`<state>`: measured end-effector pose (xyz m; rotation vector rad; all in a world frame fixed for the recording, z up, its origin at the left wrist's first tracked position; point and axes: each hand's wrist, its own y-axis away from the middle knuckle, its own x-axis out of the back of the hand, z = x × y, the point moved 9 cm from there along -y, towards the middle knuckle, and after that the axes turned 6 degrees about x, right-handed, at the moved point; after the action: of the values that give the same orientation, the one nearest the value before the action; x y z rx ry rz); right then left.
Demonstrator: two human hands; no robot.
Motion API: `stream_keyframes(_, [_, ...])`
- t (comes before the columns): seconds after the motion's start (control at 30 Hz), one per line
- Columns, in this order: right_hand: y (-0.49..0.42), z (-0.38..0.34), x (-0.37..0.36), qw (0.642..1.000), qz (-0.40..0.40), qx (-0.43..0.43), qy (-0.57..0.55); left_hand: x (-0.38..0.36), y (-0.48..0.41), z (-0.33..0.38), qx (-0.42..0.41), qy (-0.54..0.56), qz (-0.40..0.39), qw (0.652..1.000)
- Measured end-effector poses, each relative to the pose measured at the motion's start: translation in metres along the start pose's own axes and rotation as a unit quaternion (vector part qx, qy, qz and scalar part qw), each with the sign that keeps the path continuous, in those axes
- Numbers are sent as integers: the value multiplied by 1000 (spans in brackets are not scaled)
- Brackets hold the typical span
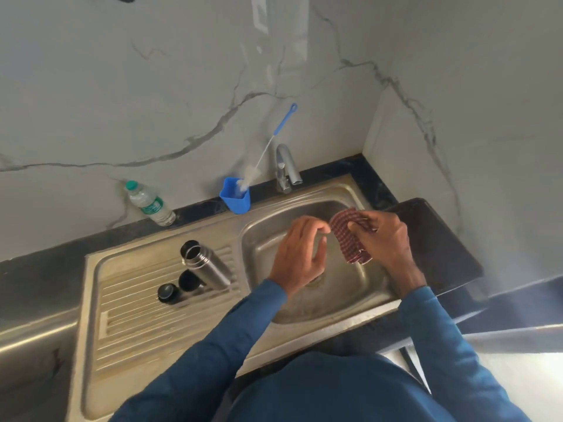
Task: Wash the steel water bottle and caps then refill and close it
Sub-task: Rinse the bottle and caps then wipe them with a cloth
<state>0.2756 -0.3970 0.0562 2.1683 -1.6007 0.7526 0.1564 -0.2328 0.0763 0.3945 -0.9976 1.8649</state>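
Left of centre, against the marble wall: plastic water bottle [150,204] with green cap, standing on the dark tabletop [36,278].

Centre-left, on the ribbed drainboard [137,315]: steel water bottle [205,264], uncapped, upright. In the frame its long axis runs from the open mouth at upper left to the base at lower right. Two black caps just beside the base: one cap [167,292] to the lower left, a second cap [188,281] touching or nearly touching the bottle; contact not resolvable.

Centre, at the back edge of the sink [304,315]: blue holder [236,198] with a bottle brush [268,147] leaning up and right, blue handle uppermost. Tap [286,169] just right of it.

Over the basin: left hand [300,254], back of hand to camera, fingers [313,228] curled inward; tips blurred, apparently empty, close to the cloth but contact uncertain.

Right of centre: right hand [385,239] pinches a red-and-white checked cloth [350,236] between thumb and fingers, the cloth hanging down over the basin. Both sleeves blue.
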Motion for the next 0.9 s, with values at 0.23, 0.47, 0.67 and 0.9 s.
stream_keyframes(0.23, [-41, 67, 75, 997, -14, -48, 61, -141, -38, 7, 69, -33, -231, 970])
stream_keyframes(0.47, [-75, 118, 98, 986, 43, -53, 153, -216, -21, 18, 144, -54, -379, 912])
stream_keyframes(0.67, [-60, 222, -8, 958, -171, -85, 214, -222, -18, 20, 152, -40, -367, 917])
stream_keyframes(0.9, [-62, 200, 5, 958, -186, -98, 194, -217, -19, 20, 151, -25, -362, 919])
